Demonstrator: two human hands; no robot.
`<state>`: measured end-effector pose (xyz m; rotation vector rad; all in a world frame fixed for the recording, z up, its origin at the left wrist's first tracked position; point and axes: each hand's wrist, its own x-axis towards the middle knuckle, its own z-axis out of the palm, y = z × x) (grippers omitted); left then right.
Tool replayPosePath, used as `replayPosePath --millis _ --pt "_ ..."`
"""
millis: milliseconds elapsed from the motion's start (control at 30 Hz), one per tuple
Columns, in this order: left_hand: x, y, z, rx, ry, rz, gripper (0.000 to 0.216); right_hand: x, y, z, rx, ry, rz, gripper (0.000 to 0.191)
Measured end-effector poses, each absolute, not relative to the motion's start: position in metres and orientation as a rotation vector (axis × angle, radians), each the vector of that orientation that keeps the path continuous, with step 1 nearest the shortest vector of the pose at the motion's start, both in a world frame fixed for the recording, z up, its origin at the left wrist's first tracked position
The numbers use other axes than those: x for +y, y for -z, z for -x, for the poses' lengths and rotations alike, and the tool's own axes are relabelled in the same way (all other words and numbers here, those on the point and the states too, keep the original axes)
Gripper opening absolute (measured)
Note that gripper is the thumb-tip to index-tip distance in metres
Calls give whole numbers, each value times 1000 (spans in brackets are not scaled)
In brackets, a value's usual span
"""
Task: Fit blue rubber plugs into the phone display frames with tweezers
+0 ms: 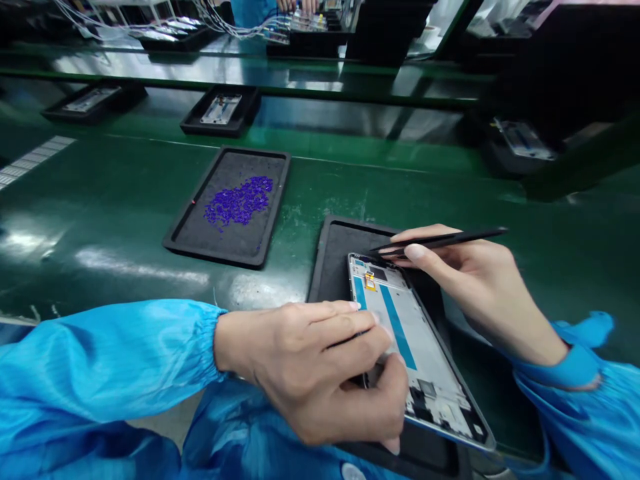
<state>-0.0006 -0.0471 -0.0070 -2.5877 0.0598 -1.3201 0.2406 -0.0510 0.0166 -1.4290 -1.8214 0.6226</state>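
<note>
A silver phone frame (425, 340) with blue strips, a small orange flex part and black pieces at its lower end lies tilted over a black tray (336, 257). My left hand (320, 367) grips the frame's left edge, fingers over its inner face and thumb bent in; anything under those fingertips is hidden. Black tweezers (450, 238) are pinched in my right hand (475, 287), their tips close to the top edge of the frame. Whether the tips hold anything is too small to tell.
Many tiny purple pieces (240, 201) lie in another black tray (220, 250) at the left. Beyond it, along the green bench (125, 200), sit black trays with phone frames, one (220, 110) near the middle. At the top, a co-worker's hands (297, 5) show behind a shelf.
</note>
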Motion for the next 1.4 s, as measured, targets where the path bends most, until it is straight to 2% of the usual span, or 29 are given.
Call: replayPosePath --millis 167,433,1033,1400 --pt "-49 9 0 47 1339 2571 30 -49 -17 -242 -1886 -626 1405 24" --pt "-50 10 -5 52 1400 2534 45 -48 -14 -240 -1873 -594 1458 29" --pt "-48 4 -3 80 1392 2556 49 -46 -18 -237 -1841 -651 1505 34" --pt "-50 3 -4 80 1372 2587 43 -47 -17 -240 -1772 -732 1499 35"
